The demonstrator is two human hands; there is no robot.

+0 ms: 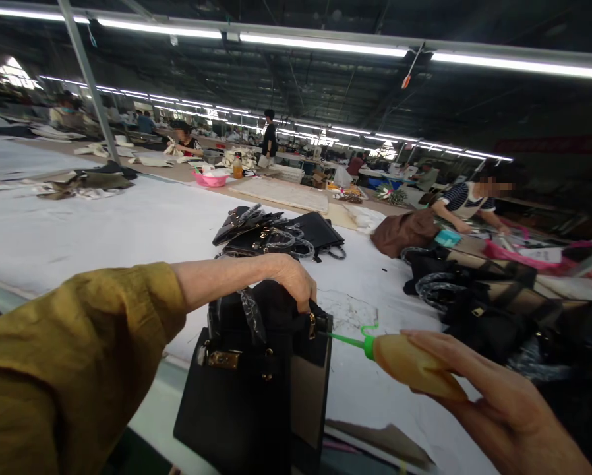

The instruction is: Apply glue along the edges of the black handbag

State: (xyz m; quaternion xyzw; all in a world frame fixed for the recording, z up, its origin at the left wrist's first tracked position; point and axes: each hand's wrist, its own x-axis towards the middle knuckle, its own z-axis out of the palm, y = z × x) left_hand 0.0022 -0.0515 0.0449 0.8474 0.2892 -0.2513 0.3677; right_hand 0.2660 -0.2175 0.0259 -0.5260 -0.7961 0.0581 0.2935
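Observation:
A black handbag [249, 389] with gold clasps stands upright at the near edge of the white table [103, 224]. My left hand [293, 277], in a mustard sleeve, is closed over the bag's top, fingers curled down around its edge. My right hand [494, 402] grips a soft yellowish squeeze bottle [414, 363]. Its green nozzle [348, 341] points left, and the tip touches the bag's top right corner by a gold fitting.
A pile of black handbags [276, 234] lies mid-table. More black bags [494, 290] and a brown bag [405, 231] sit to the right. A person in a striped top [464, 198] works at the far right; others work at distant tables. A pink basin [209, 178] stands further back.

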